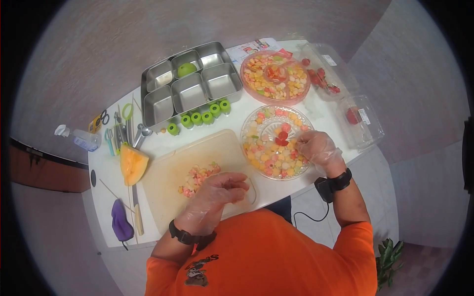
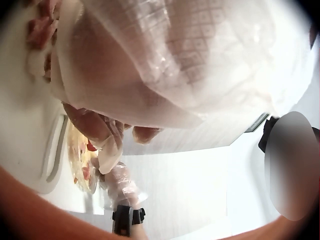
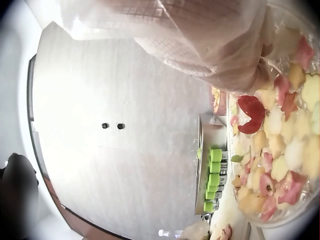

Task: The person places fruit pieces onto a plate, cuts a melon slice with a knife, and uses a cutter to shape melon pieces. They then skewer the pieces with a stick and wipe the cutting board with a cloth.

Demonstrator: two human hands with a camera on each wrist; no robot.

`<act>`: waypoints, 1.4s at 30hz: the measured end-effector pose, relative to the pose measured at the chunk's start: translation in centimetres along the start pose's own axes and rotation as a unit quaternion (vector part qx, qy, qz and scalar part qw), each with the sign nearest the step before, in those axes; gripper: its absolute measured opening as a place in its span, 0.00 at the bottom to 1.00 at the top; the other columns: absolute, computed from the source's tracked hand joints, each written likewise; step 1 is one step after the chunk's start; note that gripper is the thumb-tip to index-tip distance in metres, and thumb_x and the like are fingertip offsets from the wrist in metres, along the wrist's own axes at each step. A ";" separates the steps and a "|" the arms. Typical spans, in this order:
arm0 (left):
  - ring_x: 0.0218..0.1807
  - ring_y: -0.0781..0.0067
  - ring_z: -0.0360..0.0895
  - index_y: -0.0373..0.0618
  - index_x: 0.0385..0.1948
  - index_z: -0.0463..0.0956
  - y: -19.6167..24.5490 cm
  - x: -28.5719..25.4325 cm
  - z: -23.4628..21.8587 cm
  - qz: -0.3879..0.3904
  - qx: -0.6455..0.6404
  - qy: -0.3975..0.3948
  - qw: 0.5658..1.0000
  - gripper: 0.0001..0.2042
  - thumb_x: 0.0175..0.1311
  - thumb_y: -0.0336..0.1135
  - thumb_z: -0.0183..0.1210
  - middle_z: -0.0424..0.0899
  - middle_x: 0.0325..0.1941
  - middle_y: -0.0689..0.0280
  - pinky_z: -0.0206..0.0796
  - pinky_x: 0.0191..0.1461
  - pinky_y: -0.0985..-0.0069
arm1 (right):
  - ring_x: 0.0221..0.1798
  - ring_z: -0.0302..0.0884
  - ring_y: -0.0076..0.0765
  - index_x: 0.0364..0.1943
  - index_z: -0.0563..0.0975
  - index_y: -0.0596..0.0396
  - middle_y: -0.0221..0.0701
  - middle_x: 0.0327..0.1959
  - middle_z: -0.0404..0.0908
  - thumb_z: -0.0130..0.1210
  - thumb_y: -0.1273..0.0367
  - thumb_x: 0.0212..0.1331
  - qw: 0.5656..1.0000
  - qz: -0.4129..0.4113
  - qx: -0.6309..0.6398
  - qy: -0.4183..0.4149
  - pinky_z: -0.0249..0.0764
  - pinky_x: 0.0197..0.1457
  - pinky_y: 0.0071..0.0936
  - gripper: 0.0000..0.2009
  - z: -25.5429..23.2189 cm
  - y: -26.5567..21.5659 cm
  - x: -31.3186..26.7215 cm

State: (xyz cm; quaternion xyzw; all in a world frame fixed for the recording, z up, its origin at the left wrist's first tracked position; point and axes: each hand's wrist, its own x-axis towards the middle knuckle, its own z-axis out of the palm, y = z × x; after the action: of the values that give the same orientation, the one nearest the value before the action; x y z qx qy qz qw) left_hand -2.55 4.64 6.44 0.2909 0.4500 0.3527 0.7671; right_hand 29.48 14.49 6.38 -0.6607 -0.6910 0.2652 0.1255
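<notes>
My right hand [image 1: 320, 150], in a clear plastic glove, bends its fingers down over the right side of a clear glass plate [image 1: 241, 140]. Its fingertips are right at the fruit pieces in the right wrist view; whether they pinch one I cannot tell. Cut fruit shapes [image 3: 295, 150] in yellow, pink, white and green ring the plate, with red strawberry slices [image 3: 251, 114] near the middle. Over the front of the cutting board [image 1: 165, 165], my gloved left hand [image 1: 212, 200] hovers with loosely bent fingers and nothing visible in them. A heap of pinkish fruit pieces [image 1: 197, 178] lies beside it.
Behind the plate stands a pink divided tray [image 1: 244, 84] of cut fruit. Clear boxes of strawberries [image 1: 352, 116] are at right. A steel compartment pan [image 1: 144, 106], green-topped cutters [image 1: 196, 118], a melon wedge [image 1: 133, 165], a knife [image 1: 138, 219] and a spray bottle [image 1: 85, 139] are left.
</notes>
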 end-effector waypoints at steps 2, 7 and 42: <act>0.45 0.71 0.82 0.37 0.54 0.80 0.5 -0.1 -0.7 0.013 0.015 0.006 1.000 0.17 0.62 0.22 0.66 0.86 0.46 0.59 0.76 0.48 0.74 | 0.34 0.84 0.46 0.35 0.85 0.55 0.43 0.32 0.86 0.59 0.66 0.59 1.000 -0.004 -0.007 -0.010 0.78 0.42 0.37 0.09 -0.2 0.0 0.0; 0.49 0.70 0.83 0.37 0.57 0.78 3.9 -2.1 -2.3 0.074 0.027 0.135 0.988 0.20 0.61 0.20 0.64 0.84 0.49 0.60 0.76 0.49 0.76 | 0.32 0.84 0.45 0.37 0.86 0.58 0.44 0.31 0.86 0.60 0.65 0.59 0.998 0.013 0.055 0.017 0.78 0.41 0.36 0.10 0.3 0.9 0.4; 0.43 0.56 0.85 0.47 0.48 0.85 4.1 -0.5 -8.5 0.073 0.688 0.139 0.709 0.18 0.54 0.32 0.63 0.88 0.40 0.58 0.75 0.48 0.65 | 0.31 0.80 0.32 0.34 0.83 0.62 0.37 0.28 0.82 0.65 0.74 0.58 0.974 -0.112 0.182 0.075 0.75 0.38 0.28 0.04 3.0 -2.9 -5.7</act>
State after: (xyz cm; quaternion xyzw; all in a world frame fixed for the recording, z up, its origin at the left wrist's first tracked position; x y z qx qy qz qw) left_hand -11.53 7.76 6.19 0.7175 0.6471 0.0372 0.2550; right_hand 26.03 8.30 6.41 -0.5631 -0.6894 0.3202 0.3243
